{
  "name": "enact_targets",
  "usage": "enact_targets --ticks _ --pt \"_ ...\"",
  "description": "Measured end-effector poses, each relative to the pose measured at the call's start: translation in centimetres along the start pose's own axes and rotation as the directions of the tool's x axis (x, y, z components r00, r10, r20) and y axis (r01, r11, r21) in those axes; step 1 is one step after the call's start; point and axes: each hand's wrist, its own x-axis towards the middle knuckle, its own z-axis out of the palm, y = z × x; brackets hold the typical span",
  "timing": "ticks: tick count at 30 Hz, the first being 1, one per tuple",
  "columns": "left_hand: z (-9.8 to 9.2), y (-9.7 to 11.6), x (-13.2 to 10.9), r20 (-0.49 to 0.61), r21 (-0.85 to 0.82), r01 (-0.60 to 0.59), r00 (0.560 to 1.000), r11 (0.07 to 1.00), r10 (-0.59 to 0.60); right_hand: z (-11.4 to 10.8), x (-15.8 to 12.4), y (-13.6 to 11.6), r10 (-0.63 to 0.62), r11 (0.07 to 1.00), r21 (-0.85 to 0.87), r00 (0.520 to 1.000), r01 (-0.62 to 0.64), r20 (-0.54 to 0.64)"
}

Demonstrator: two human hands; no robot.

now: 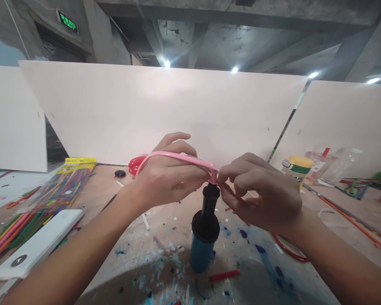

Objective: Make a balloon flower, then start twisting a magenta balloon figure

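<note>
A long, thin pink modelling balloon (186,158) drapes over the back of my left hand (168,180) and bends down onto the black nozzle of a hand pump (203,250). The pump stands upright, with a black top and a blue body. My left fingers are closed around the balloon's end just above the nozzle, their tips partly hidden. From the other side, my right hand (263,190) pinches the same end with thumb and forefinger, its other fingers curled in. The balloon looks flat, without air.
A pack of coloured balloons (71,178) and a white power bank (40,243) lie at left. Behind are a red balloon (136,164) and white boards (178,110). At right stand a yellow-lidded tub (297,166) and a clear bottle (344,167). Scraps litter the paint-stained table (165,262).
</note>
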Motion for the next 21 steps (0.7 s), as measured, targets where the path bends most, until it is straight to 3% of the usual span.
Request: enact_targets --ticks 6,21 --pt "-0.9 1.3 0.3 -0.058 -0.016 -0.017 0.998 1.000 0.016 -0.2 -0.1 -0.6 -0.015 0.999 -0.052 1.000 0.015 -0.002" --pt "-2.3 2.0 0.6 0.057 0.054 -0.053 0.997 0.997 0.050 0.6 -0.3 -0.8 -0.006 0.998 0.059 0.997 0.010 -0.074"
